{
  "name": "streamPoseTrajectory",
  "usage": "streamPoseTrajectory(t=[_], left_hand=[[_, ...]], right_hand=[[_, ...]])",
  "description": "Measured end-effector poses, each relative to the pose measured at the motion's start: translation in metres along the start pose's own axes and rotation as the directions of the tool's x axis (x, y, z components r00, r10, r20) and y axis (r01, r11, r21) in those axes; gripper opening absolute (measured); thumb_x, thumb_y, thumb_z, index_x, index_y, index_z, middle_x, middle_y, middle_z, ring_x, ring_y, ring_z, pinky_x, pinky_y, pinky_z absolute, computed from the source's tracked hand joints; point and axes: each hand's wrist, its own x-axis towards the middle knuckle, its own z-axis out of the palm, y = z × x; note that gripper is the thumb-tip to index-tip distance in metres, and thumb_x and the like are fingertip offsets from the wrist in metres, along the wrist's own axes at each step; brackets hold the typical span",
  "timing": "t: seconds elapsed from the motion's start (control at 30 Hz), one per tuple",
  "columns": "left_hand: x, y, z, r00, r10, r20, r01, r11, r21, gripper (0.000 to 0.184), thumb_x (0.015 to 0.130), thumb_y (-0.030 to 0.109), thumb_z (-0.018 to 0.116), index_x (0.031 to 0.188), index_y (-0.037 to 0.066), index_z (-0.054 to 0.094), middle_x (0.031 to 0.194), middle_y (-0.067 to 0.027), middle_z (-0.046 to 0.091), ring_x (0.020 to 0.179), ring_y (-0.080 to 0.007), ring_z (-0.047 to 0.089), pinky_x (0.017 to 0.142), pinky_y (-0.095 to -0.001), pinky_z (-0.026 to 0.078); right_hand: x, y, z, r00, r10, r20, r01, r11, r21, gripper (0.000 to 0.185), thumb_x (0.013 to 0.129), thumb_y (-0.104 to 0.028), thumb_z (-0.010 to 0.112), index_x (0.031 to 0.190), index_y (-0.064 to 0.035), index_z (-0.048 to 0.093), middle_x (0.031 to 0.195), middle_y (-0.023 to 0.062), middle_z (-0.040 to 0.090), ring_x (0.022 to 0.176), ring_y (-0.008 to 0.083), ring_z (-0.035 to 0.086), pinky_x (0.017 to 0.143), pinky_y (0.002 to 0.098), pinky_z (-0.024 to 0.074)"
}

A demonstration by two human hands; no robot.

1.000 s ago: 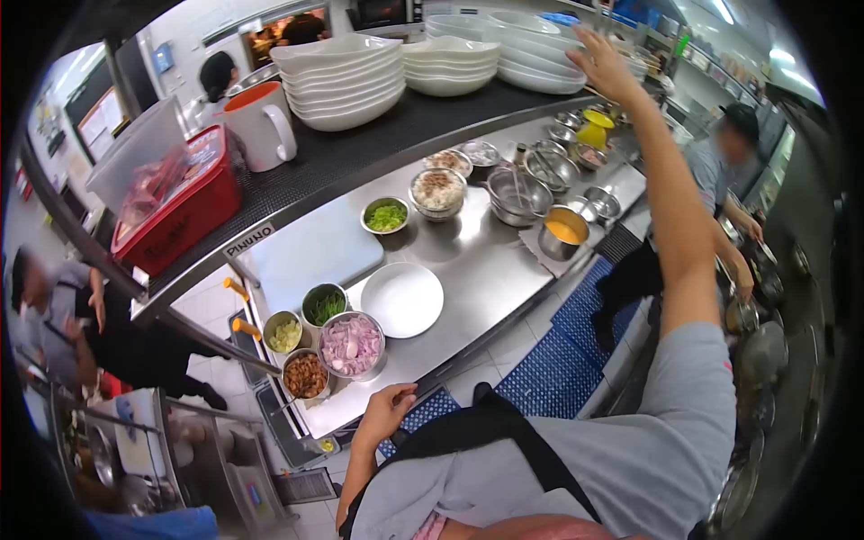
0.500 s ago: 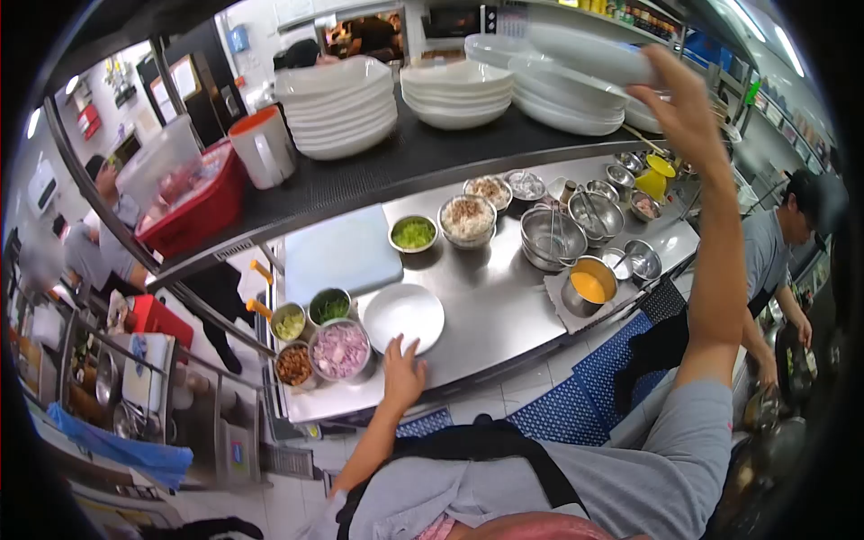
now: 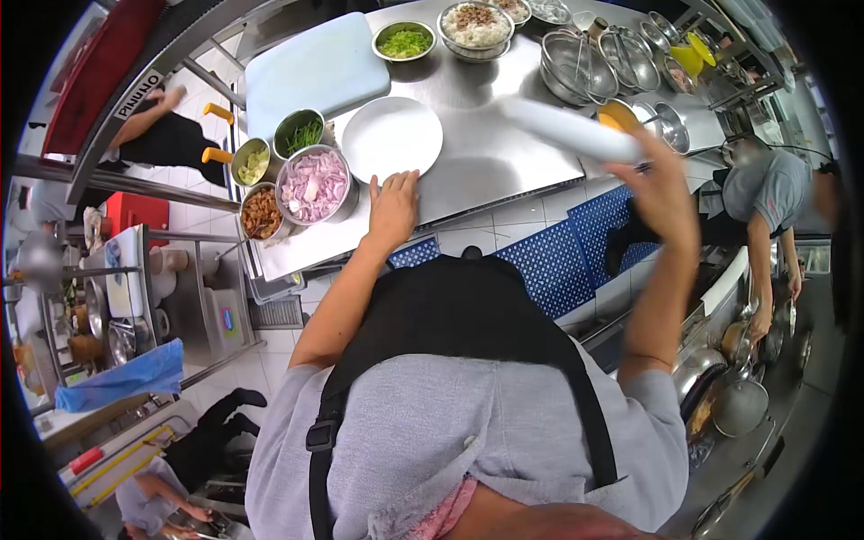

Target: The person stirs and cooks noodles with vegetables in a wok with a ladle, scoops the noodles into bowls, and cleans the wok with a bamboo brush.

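Observation:
A white plate (image 3: 567,128), blurred and tilted, hangs over the steel counter with my right hand (image 3: 655,180) gripping its right end. On the near edge of a round white plate (image 3: 392,137) lying on the counter rest the fingers of my left hand (image 3: 393,209), which are spread. Left of that plate are a bowl of chopped purple onion (image 3: 314,184), a container of sliced green herbs (image 3: 300,133), a cup of pale green pieces (image 3: 251,166) and a container of brown bits (image 3: 262,213).
A pale cutting board (image 3: 315,74), a bowl of green slices (image 3: 404,41) and a rice bowl (image 3: 475,25) stand farther back. Metal bowls with whisks (image 3: 578,67) are at right. A co-worker (image 3: 769,193) stands at the stove; other people are at left.
My right hand has come down from the upper shelf, bringing a white dish over the counter. My left hand has reached the round plate's near edge. The view has tipped downward.

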Motion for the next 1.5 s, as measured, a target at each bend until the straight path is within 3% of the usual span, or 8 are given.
streamPoseTrajectory(t=[0.4,0.6,0.67,0.8,0.97,1.07,1.43,1.5], left_hand=[[0.014,-0.021,0.011,0.977,0.189,0.098,-0.188,0.982,-0.029,0.062,0.092,0.013,0.063,0.151,0.006,0.047,0.144,-0.0156,0.053,0.139,-0.0313,0.047,0.122,-0.0599,0.026],[0.032,-0.001,-0.033,0.979,0.149,-0.138,-0.185,0.933,-0.307,0.063,0.091,0.018,0.074,0.15,0.009,0.053,0.157,-0.0241,0.043,0.15,-0.0463,0.033,0.123,-0.0541,0.029],[0.036,0.007,-0.046,0.977,0.172,-0.129,-0.208,0.908,-0.363,0.061,0.092,0.02,0.074,0.15,0.01,0.054,0.157,-0.0231,0.043,0.149,-0.0461,0.034,0.123,-0.0535,0.031],[0.046,0.023,-0.052,0.962,0.249,-0.115,-0.274,0.875,-0.399,0.056,0.095,0.022,0.072,0.147,0.01,0.056,0.158,-0.0226,0.044,0.148,-0.0446,0.038,0.121,-0.0509,0.035],[0.038,0.033,-0.04,0.97,0.237,-0.048,-0.224,0.806,-0.548,0.054,0.098,0.027,0.069,0.146,0.008,0.057,0.158,-0.0257,0.044,0.147,-0.0444,0.04,0.121,-0.0488,0.035],[0.026,0.03,-0.017,0.975,0.219,-0.027,-0.206,0.858,-0.47,0.052,0.102,0.035,0.064,0.145,0.005,0.057,0.157,-0.0269,0.045,0.145,-0.0436,0.042,0.121,-0.0485,0.036],[-0.004,0.007,-0.049,0.994,0.1,-0.052,-0.113,0.828,-0.549,0.04,0.103,0.033,0.063,0.128,0.002,0.067,0.137,-0.0246,0.061,0.128,-0.0408,0.057,0.11,-0.0471,0.045],[-0.018,0.001,-0.06,0.999,0.047,0.019,-0.027,0.803,-0.596,0.037,0.103,0.032,0.064,0.123,0.001,0.069,0.128,-0.0236,0.067,0.12,-0.0398,0.063,0.105,-0.0463,0.048]], right_hand=[[-0.003,0.134,0.325,0.998,-0.009,-0.058,-0.014,0.927,-0.376,0.024,0.091,-0.02,0.061,0.108,-0.007,0.071,0.108,0.0125,0.069,0.106,0.0335,0.06,0.096,0.049,0.0445],[0.104,-0.005,0.038,0.708,-0.142,-0.692,0.269,0.96,0.079,0.069,0.08,-0.01,0.085,0.143,-0.0006,0.057,0.142,0.0185,0.061,0.134,0.037,0.055,0.113,0.0456,0.042],[0.124,-0.042,-0.064,0.594,-0.484,-0.642,0.247,0.87,-0.426,0.07,0.087,-0.011,0.08,0.15,-0.0011,0.052,0.144,0.0202,0.059,0.133,0.0379,0.054,0.114,0.0447,0.0403],[0.194,-0.042,-0.156,0.703,-0.54,-0.463,0.193,0.771,-0.607,0.057,0.096,-0.024,0.07,0.147,-0.0042,0.055,0.144,0.0227,0.059,0.126,0.0388,0.057,0.106,0.0413,0.045],[0.231,-0.062,-0.208,0.998,0.069,0.016,-0.038,0.709,-0.704,0.044,0.094,-0.025,0.073,0.13,-0.0005,0.063,0.128,0.02,0.065,0.111,0.0358,0.062,0.096,0.0431,0.0496],[0.267,0.08,-0.225,0.845,-0.505,-0.176,0.248,0.663,-0.706,0.056,0.096,-0.026,0.074,0.143,-0.0001,0.057,0.144,0.019,0.059,0.128,0.0317,0.058,0.109,0.0408,0.0445],[0.078,0.075,-0.31,0.891,-0.351,-0.289,-0.073,0.517,-0.853,0.045,0.111,-0.013,0.048,0.15,0.007,0.047,0.155,0.0241,0.049,0.144,0.0328,0.048,0.12,0.0422,0.0371],[0.004,-0.058,-0.261,0.921,-0.26,-0.292,-0.046,0.671,-0.74,0.056,0.093,-0.031,0.081,0.135,0.0022,0.066,0.126,0.0252,0.071,0.106,0.0485,0.069,0.105,0.0554,0.0512]])
